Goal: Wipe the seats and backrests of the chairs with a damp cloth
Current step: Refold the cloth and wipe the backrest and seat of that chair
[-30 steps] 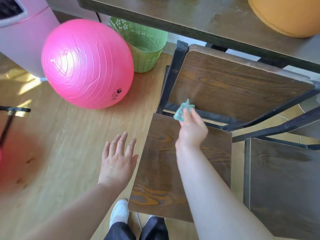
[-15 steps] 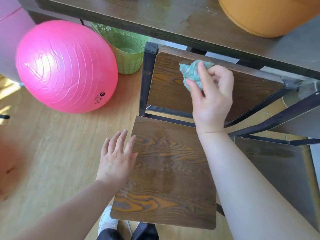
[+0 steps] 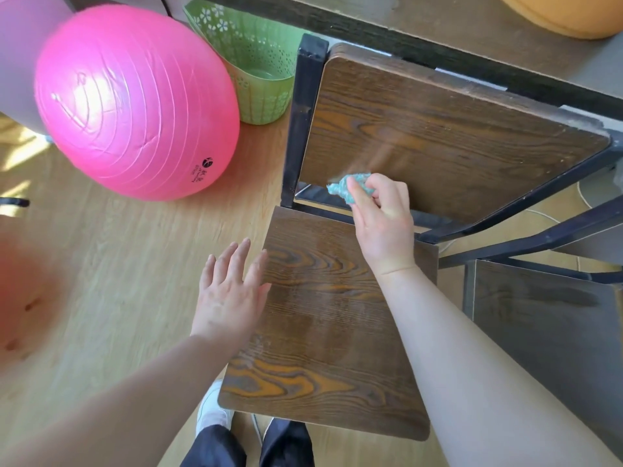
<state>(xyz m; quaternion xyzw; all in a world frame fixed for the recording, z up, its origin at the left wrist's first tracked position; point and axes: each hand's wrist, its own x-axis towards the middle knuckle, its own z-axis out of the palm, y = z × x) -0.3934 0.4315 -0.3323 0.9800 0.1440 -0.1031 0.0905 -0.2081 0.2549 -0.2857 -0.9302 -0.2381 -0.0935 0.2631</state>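
Wooden floor (image 3: 118, 281), green basket (image 3: 259, 96) beside pink ball (image 3: 135, 102), right grip (image 3: 384, 224) pinching cloth (image 3: 350, 185)

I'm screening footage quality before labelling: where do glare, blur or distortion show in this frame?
Head view: sun glare whitens the glossy pink exercise ball and the pale wooden floor at far left; same view, the crumpled teal cloth pinched by the right hand is slightly motion-smeared.

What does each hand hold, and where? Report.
The right hand grips a crumpled teal cloth, wadded between thumb and fingers, at the brown wooden backrest's lower edge. The left hand holds nothing.
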